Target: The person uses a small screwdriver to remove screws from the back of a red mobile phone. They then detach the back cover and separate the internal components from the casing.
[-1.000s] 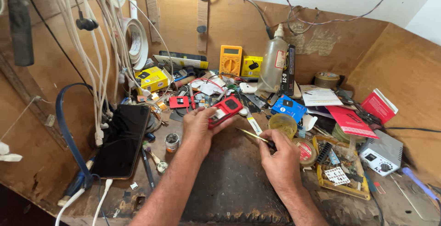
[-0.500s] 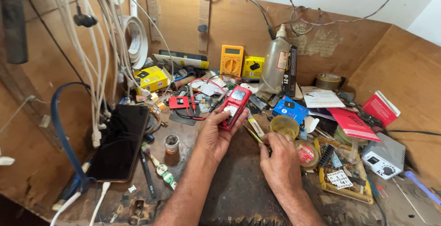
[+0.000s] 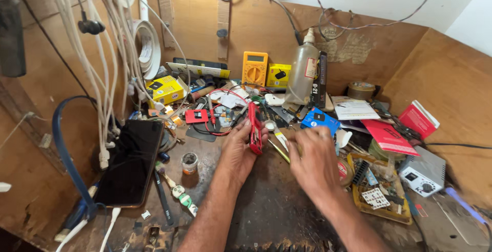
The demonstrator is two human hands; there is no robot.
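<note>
A dark-screened smartphone [image 3: 130, 162] lies far left. Small yellow [image 3: 165, 89] and blue [image 3: 320, 120] cardboard boxes sit among the back clutter

— What's the red thing?
— A small red meter [image 3: 254, 128], slim and rectangular, turned on edge so only its narrow side shows, standing nearly upright over the dark work mat.
— Anything else in hand?
— A thin yellowish probe [image 3: 278, 150], slanting beside the meter's lower end. Its tip is blurred.
</note>
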